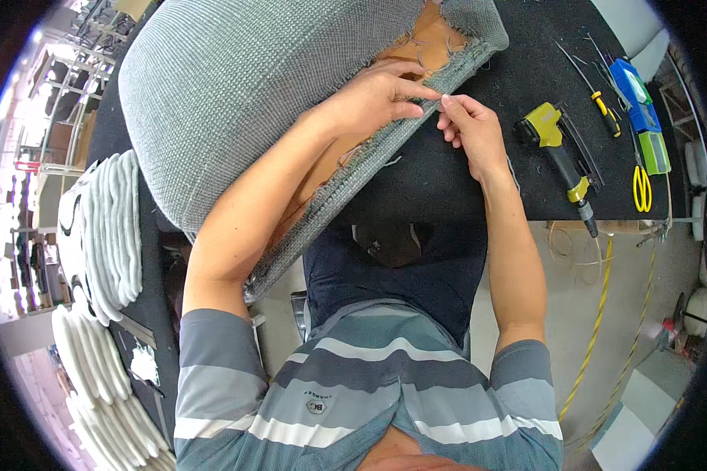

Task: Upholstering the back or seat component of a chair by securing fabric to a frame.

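Note:
A grey upholstered cushion (243, 102) lies tilted across the black table, its fabric edge frayed with loose threads. Between its fabric top and the folded fabric rim (361, 177) shows a tan inner surface (416, 49). My left hand (385, 93) rests over that gap, fingers stretched out and apart, the index fingertip reaching the rim. Just beside that fingertip, my right hand (475, 132) pinches thumb against fingers at the rim's outer side. Whatever is in the pinch is too small to make out; the two hands nearly touch.
On the table's right lie a yellow-green and black staple gun (550, 133), a yellow-handled screwdriver (605, 115), yellow-handled scissors (642, 190), a blue box (635, 96) and a green box (653, 153). Stacked white pads (106, 228) stand at left. Yellow-black lines (597, 314) cross the floor.

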Motion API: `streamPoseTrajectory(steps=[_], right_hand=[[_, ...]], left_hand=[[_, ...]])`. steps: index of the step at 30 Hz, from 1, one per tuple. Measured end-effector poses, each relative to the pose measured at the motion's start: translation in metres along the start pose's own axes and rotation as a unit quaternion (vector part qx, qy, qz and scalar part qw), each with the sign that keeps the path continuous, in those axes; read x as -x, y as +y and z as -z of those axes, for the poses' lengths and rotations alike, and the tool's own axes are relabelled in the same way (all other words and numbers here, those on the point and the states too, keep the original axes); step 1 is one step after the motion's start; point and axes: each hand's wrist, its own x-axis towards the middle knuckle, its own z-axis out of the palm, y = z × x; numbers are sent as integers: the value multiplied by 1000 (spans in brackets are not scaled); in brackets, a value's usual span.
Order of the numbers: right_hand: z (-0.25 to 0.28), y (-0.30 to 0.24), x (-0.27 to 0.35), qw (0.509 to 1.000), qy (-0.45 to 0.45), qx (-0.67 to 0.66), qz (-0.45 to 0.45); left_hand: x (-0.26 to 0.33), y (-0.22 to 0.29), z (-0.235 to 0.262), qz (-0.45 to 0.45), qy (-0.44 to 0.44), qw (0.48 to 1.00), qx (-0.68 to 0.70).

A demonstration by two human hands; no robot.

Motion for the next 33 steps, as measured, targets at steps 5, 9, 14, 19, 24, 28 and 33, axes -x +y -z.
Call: streamPoseTrajectory(steps=[5, 9, 14, 19, 24, 28, 33], right_hand=[[1, 1, 4, 1000, -3, 1, -7], [-1, -2, 4, 1000, -5, 8, -2], [-4, -9, 3, 999, -27, 31, -18], [-3, -18, 0, 997, -31, 45, -63], [-3, -19, 2, 996, -30, 48, -70], [-4, -18, 2, 996, -30, 62, -64], [4, -26, 11, 991, -35, 102, -74]], left_hand=[[-2, -2, 10, -17, -48, 999, 15], [-2, -1, 15, -15, -86, 996, 27], [-1, 1, 14, -2, -91, 995, 31], [-4, -3, 16, -5, -111, 992, 52], [-5, 2, 15, 0, -97, 995, 25], [-5, 2, 14, -1, -99, 995, 32], [-3, 5, 12, 17, -96, 995, 28]])
